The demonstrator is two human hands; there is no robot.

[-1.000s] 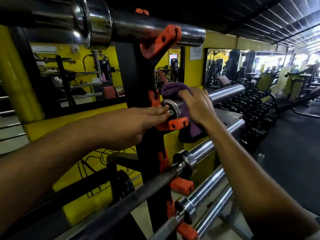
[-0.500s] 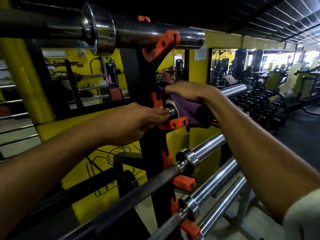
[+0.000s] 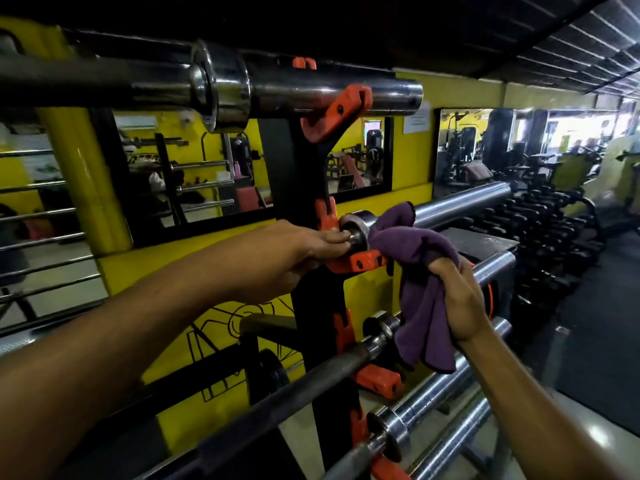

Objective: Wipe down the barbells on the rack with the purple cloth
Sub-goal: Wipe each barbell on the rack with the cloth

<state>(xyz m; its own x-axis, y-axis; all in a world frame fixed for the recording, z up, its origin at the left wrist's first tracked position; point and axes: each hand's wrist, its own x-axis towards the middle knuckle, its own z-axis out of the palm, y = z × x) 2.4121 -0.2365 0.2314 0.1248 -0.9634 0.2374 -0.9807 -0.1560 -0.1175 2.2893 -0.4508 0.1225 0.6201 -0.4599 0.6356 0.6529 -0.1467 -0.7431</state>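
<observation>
Your right hand (image 3: 459, 301) has come off the top of the second barbell's sleeve (image 3: 460, 199) and dropped down beside it, now level with the gap between that bar and the one below. The purple cloth (image 3: 420, 282) it grips, half a second ago wrapped over the sleeve under your palm, now hangs bunched from your fingers, its upper folds touching the sleeve next to the collar (image 3: 355, 225). More bare sleeve shows.

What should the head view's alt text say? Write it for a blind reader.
A person's right hand grips a purple cloth draped against a chrome barbell on a rack with orange hooks, while the left hand holds that bar's shaft beside its collar.
</observation>
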